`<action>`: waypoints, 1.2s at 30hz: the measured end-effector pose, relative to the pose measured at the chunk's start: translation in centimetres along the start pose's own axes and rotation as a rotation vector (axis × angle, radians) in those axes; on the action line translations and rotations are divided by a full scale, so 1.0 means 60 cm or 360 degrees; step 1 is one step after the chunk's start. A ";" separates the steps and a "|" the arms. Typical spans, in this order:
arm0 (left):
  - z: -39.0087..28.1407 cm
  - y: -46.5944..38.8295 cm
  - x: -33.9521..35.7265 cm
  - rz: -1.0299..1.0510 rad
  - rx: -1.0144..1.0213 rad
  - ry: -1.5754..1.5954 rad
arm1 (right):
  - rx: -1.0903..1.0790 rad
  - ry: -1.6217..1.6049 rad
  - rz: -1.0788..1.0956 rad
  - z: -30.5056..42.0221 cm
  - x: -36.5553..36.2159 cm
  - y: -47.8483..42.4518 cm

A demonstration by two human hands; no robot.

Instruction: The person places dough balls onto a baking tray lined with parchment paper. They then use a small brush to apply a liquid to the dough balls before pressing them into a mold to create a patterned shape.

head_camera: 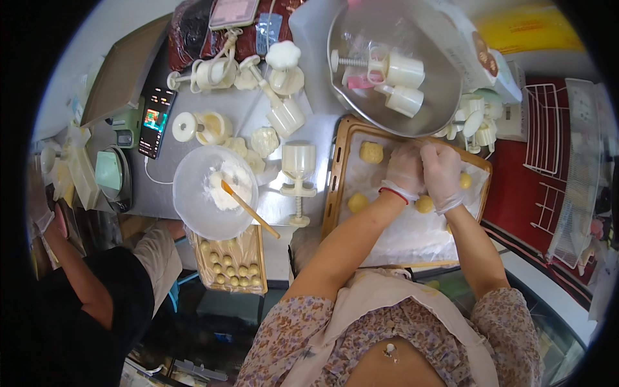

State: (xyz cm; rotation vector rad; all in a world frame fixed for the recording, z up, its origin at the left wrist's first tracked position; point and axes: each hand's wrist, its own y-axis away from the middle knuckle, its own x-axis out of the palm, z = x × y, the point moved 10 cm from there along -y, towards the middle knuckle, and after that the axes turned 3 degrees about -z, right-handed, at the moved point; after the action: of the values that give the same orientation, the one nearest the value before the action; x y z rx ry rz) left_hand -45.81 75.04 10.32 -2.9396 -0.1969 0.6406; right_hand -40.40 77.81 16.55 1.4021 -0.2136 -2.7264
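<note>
My left hand and my right hand, both in clear plastic gloves, are close together over the far half of a paper-lined baking tray. Their fingers are bent; whether anything is between them is hidden. Left of my left hand sit a patterned dough piece and a dough ball. Another dough ball lies below the hands, and one is beside my right hand. A plunger mould stands left of the tray.
A steel bowl with plunger moulds overlaps the tray's far edge. At left are a plastic bowl of white powder with a brush, more moulds, a phone and a small tray of dough balls. Another person is at far left.
</note>
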 end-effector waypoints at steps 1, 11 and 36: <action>-0.002 -0.003 0.004 0.0015 0.0021 -0.0034 | -0.0003 -0.0005 0.0004 -0.002 0.000 -0.001; -0.017 -0.008 -0.015 0.0048 0.0079 -0.0130 | 0.0401 -0.0673 0.0389 -0.022 -0.024 0.017; 0.021 0.118 -0.054 0.0021 -0.0949 0.1079 | 0.0839 -0.2376 0.0380 -0.117 0.064 0.076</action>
State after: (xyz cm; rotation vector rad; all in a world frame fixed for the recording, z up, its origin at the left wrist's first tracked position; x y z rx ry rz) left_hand -48.54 67.71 9.43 -3.4955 -0.3372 -0.5306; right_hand -36.96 72.18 10.15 -0.8842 -1.0593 -2.9009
